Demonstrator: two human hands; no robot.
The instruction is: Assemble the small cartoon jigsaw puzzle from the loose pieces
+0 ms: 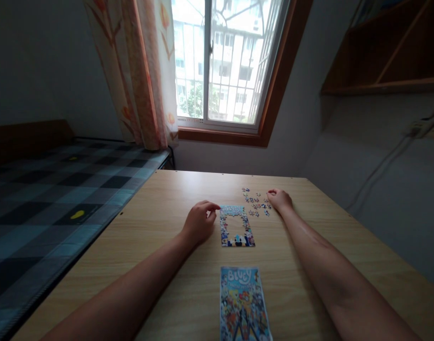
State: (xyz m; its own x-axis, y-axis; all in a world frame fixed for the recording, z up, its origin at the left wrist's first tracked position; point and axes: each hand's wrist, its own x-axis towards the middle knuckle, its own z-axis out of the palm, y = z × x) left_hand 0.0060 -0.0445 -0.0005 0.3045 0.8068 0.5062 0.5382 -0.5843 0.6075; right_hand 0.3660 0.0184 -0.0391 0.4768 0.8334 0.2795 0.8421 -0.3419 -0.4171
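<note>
Wood-grained tabletop (188, 293) bears 1 hollow-centred puzzle (243, 241). Left hand (200, 221): index fingertip at its top-left corner, thumb apart. Right hand (281, 199): fingertips together beside loose pieces (257, 206), any grip impossible to tell.

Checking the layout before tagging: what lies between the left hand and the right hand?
In the head view, the partly assembled Bluey jigsaw puzzle and the loose jigsaw pieces lie between the left hand and the right hand.
</note>
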